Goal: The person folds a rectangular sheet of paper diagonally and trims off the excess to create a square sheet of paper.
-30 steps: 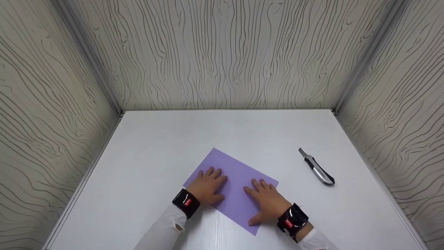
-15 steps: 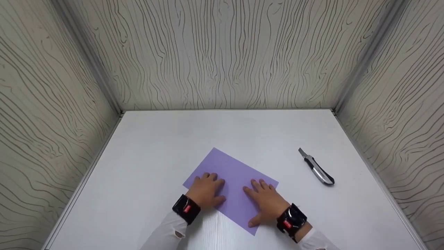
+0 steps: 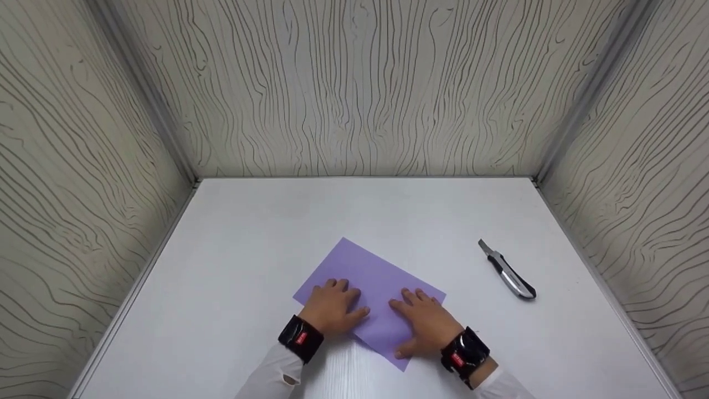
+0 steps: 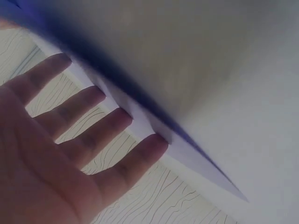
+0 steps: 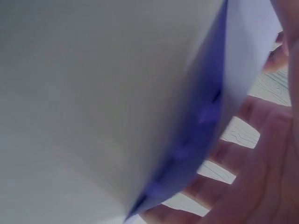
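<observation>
A purple sheet of paper (image 3: 382,271) lies slanted on the white table, its near edge bowed slightly up between the two hands. On its left part rests my left hand (image 3: 331,307), fingertips on the sheet and thumb pointing right near that edge. My right hand (image 3: 429,326) lies spread over the right part, thumb by the near corner. In the left wrist view, the fingertips of the left hand (image 4: 93,130) meet the paper (image 4: 196,163), seen almost edge-on. The right wrist view has the curved-up paper (image 5: 205,107) in front of the right hand (image 5: 252,158).
A utility knife (image 3: 509,272) with its blade out lies to the right of the paper. Wood-patterned panels (image 3: 354,88) enclose the white table (image 3: 243,233) at the back and both sides.
My left hand has drawn back slightly toward me, and its thumb has shifted right. The paper's near edge has bowed up a little. My right hand stays nearly still.
</observation>
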The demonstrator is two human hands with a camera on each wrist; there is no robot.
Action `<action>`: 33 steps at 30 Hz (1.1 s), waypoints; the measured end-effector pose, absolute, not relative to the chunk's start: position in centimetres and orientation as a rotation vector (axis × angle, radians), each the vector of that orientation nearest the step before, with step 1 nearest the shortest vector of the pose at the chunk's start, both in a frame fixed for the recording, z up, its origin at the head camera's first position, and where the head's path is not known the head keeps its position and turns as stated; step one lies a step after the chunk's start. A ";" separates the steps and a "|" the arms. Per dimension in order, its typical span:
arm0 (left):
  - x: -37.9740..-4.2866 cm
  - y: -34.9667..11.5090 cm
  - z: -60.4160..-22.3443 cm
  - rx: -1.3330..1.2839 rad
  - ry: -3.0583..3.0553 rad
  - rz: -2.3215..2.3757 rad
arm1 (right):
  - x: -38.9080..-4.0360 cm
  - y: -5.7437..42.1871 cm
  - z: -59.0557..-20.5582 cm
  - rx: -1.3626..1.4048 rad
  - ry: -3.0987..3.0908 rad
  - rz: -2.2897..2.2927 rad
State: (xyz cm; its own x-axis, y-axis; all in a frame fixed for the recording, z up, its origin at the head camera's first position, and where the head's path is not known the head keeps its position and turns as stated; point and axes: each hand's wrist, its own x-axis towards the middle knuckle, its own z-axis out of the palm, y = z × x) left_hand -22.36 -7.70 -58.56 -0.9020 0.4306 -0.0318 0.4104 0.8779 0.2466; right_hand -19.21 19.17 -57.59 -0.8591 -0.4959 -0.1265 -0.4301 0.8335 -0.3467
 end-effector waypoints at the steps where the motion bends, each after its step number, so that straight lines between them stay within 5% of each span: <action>1: -22.4 -7.7 -58.5 0.656 2.955 0.371 | -19.3 19.2 -57.5 -0.718 2.807 -0.468; 33: -22.5 -8.5 -57.5 0.816 2.972 0.770 | -24.1 20.2 -55.1 -0.659 2.691 -0.638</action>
